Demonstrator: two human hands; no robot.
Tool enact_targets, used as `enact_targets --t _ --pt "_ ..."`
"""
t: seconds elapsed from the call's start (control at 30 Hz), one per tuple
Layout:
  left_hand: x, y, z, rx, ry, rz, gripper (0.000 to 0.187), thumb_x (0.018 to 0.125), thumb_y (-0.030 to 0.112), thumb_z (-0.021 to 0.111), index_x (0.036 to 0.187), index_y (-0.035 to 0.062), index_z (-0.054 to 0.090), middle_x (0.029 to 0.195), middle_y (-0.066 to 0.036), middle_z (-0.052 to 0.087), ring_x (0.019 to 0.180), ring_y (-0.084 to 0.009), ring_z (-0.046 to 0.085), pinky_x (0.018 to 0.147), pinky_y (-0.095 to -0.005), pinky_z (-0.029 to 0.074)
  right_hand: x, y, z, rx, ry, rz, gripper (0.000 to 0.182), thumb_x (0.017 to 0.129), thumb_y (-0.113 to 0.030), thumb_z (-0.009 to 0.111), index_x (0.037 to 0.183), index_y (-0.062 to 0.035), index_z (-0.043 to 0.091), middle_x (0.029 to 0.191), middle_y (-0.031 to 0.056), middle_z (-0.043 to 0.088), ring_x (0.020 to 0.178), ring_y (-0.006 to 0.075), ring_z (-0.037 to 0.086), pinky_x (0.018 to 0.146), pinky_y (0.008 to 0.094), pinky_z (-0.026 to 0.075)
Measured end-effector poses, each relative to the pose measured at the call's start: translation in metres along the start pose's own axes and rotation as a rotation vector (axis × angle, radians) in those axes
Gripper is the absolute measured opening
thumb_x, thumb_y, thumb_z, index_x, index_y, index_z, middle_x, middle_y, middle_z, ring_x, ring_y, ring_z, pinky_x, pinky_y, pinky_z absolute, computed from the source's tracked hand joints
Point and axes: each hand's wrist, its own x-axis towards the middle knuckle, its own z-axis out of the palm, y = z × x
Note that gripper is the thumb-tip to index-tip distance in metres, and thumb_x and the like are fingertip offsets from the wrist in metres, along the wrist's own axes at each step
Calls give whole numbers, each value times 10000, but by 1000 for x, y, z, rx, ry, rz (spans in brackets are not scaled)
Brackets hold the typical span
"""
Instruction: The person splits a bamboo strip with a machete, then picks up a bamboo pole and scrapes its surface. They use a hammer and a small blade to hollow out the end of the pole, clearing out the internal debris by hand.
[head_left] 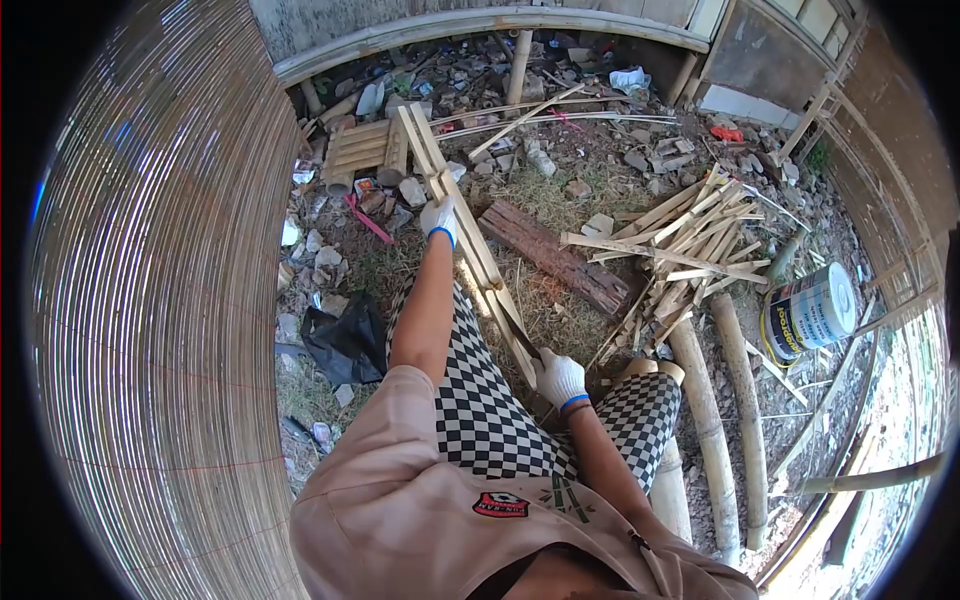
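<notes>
A long split bamboo piece runs diagonally from the rubble down to my lap, with pale inner faces and raised nodes. My left hand, in a white glove with a blue cuff, is closed around its upper half. My right hand, gloved the same way, grips a knife by its handle, which the fingers hide. The dark blade points up and left and lies along the bamboo's lower end. Beside the bamboo, a rough reddish-brown log rests on the ground.
A pile of split bamboo strips lies to the right, near a paint bucket. Bamboo poles lie below them. A black plastic bag sits left of my leg. A small bamboo stand and rubble are ahead; a woven screen borders the left.
</notes>
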Motion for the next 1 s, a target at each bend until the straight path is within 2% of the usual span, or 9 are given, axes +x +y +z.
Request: enact_targets --t 0.13,0.17,0.27,0.53,0.67,0.73,0.83,0.87,1.0 --pt "-16 48 0 -181 -281 173 400 945 332 765 1074 -47 763 922 -167 772 817 -254 716 779 -413 540 6 8 1 65 0 71 329 1030 -414 602 1087 -107 703 882 253 744 862 457 729 760 572 573" --pt "-59 110 -15 64 -300 190 366 956 312 767 1082 -31 763 902 -147 764 797 -219 702 767 -393 538 8 7 0 67 -25 112 349 1037 -417 591 1148 -106 706 928 256 751 911 457 730 797 574 571" --pt "-107 150 2 49 -437 421 359 989 308 746 1119 -26 727 885 -136 754 767 -219 700 745 -382 545 14 7 11 65 -24 200 353 1039 -411 587 1177 -110 709 953 250 755 936 458 728 821 578 570" --pt "-193 236 3 -65 -470 666 322 1013 295 745 1112 -6 693 850 -133 740 746 -240 703 713 -395 541 18 17 12 290 187 210 359 1045 -392 601 1100 -53 706 906 281 731 934 487 706 807 569 553" --pt "-202 248 13 -88 -514 751 267 1020 227 720 1138 -10 684 936 -173 755 819 -318 726 756 -427 552 39 23 -10 137 149 200 639 975 -500 702 1369 -12 576 1235 324 694 1067 491 702 913 498 578" --pt "-208 248 19 -36 -552 748 255 1016 196 708 1175 -2 682 1006 -203 754 904 -375 732 809 -438 558 57 13 -72 240 275 166 825 910 -515 785 1477 -1 475 1354 304 628 1208 475 661 979 498 564" --pt "-219 219 49 -74 -519 814 282 1019 219 701 1208 10 683 1042 -196 758 949 -372 736 844 -427 560 72 -49 -219 508 650 -104 845 885 -410 860 1509 -1 463 1355 279 647 1239 392 673 1019 448 558" --pt "-230 226 51 -199 -581 692 271 1023 218 692 1201 13 684 1045 -184 756 946 -338 739 846 -421 559 81 -65 -257 589 788 -234 848 886 -373 874 1523 -2 455 1366 257 652 1248 343 677 1028 424 557" --pt "-225 230 51 -81 -844 631 310 1019 220 705 1226 -6 659 1045 -141 745 943 -227 719 852 -397 557 124 -112 -365 971 719 -483 661 948 -346 836 1449 -14 562 1295 149 710 1188 191 668 984 354 560"
